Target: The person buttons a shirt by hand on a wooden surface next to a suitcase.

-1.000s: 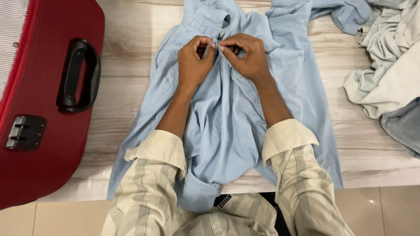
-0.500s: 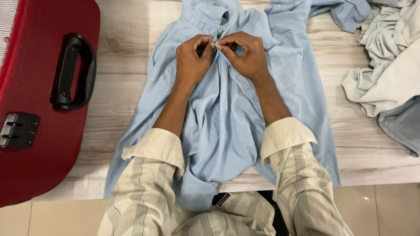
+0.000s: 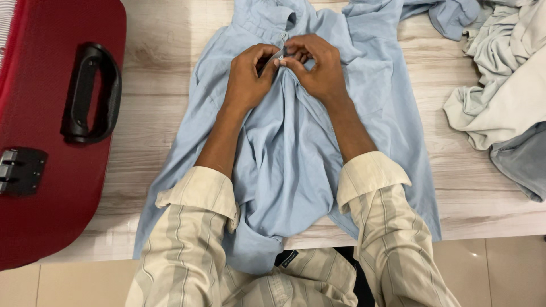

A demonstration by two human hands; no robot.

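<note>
Head view: a light blue shirt (image 3: 296, 142) lies front-up on the wooden counter (image 3: 159, 108), hem hanging over the near edge.
Left hand (image 3: 247, 77): fingers curled, pinching the shirt's placket edge just below the collar.
Right hand (image 3: 318, 68): fingers curled, pinching the opposite edge, fingertips touching the left's.
Step in hand: by the look of it, fastening a small button (image 3: 282, 52) near the collar.
Next move: likely calls for pushing the button through its hole while both edges stay taut.
Change: both hands sit slightly higher and tighter together than half a second ago.
Nearby: red suitcase (image 3: 40, 142) left; pale clothes heap (image 3: 500, 85) right.
</note>
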